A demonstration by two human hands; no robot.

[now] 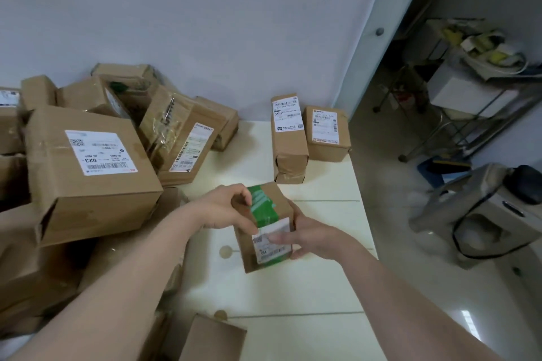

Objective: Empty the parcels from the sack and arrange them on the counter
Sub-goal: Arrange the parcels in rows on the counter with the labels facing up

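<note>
Cardboard parcel w/ green tape betw. left grip & right grip, both clasping it.

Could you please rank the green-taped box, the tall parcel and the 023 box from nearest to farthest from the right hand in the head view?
1. Green-taped box, held in the right hand.
2. Tall parcel, standing upright farther back.
3. 023 box, far off to the left.
</note>
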